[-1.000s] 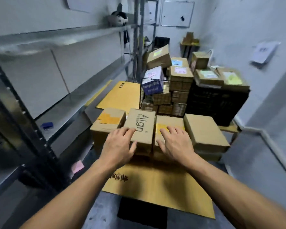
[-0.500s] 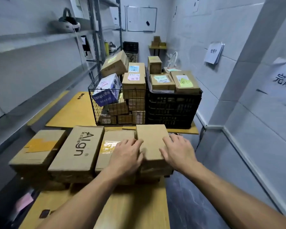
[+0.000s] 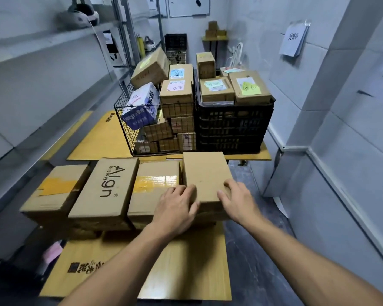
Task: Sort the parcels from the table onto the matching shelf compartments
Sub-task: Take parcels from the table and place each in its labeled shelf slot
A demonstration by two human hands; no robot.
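Plain parcel (image 3: 205, 173): on the table (image 3: 186, 272), at the right end of the row, two places right of the Align box (image 3: 106, 184), touching the taped box (image 3: 155, 184) between them.
Left hand (image 3: 177, 206): fingers curled over the parcel's near-left corner, thumb against its near face.
Right hand (image 3: 237, 199): fingers bent round the near-right corner, thumb on top.
Parcel and fingers: its near end sits between both hands, held.
Wire basket (image 3: 155, 129): behind the Align box, full of boxes.

Both hands are shifting rightward off the Align-printed box (image 3: 108, 186) and taped box (image 3: 153, 184), the left hand (image 3: 177, 206) and right hand (image 3: 237, 202) now closing around the plain box's (image 3: 203, 171) near end.
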